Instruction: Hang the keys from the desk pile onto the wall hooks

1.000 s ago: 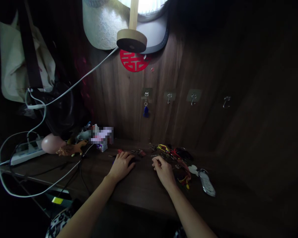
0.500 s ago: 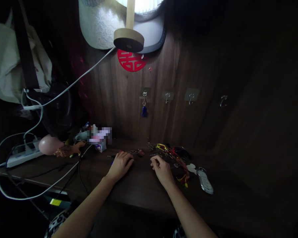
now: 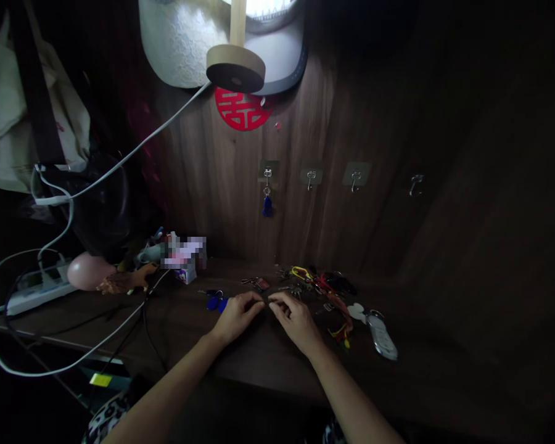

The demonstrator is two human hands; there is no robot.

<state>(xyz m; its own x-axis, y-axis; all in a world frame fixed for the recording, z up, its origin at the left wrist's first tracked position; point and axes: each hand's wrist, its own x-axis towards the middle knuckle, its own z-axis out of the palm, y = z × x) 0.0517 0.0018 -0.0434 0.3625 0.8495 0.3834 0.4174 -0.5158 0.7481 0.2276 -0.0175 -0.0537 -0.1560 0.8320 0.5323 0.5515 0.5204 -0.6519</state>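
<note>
Lying on the worktop (image 3: 263, 345), 2 blue tags (image 3: 212, 303) are showing beside the left hand (image 3: 238, 314); it and the right hand (image 3: 298, 317) are facing each other, fingers (image 3: 250, 298) bent, any grip impossible to tell; tangled cords and keys (image 3: 340, 305) are resting beside the right hand.

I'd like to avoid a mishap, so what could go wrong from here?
The straps beside the right hand lie tangled in a pile, so pulling one might drag other things along. The blue tags lie close by the left hand and could get knocked. The black cable runs near the left forearm and might snag it.
</note>
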